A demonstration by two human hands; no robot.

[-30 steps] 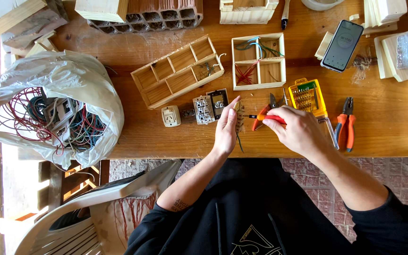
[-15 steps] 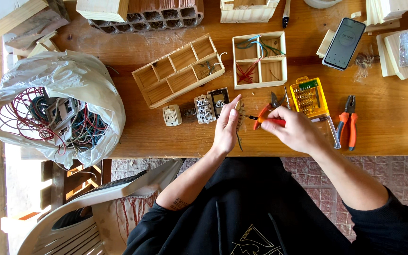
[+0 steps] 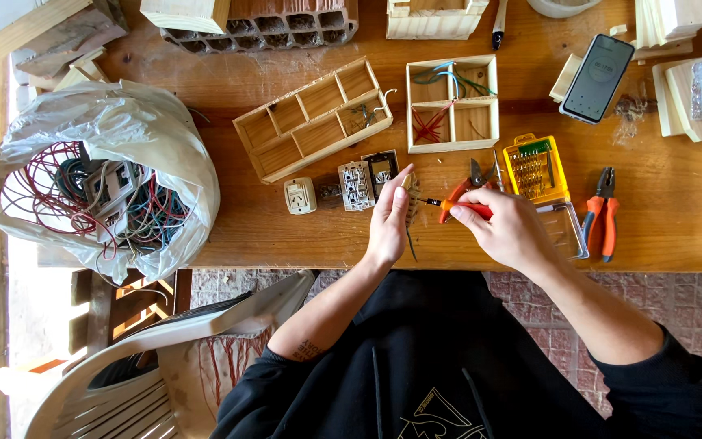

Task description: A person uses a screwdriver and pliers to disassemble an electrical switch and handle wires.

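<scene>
Head view: right hand (image 3: 507, 229) grips an orange screwdriver (image 3: 457, 206); left hand (image 3: 389, 219) pinches a small part (image 3: 411, 184) near the table edge (image 3: 286, 262).

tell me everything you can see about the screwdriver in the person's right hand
The screwdriver is small, with a red-orange handle, a short yellow collar and a thin dark metal shaft. It lies nearly level above the wooden table, tip pointing left. The right hand pinches its handle; the tip meets a small part, hard to make out, held in the left hand.
</scene>
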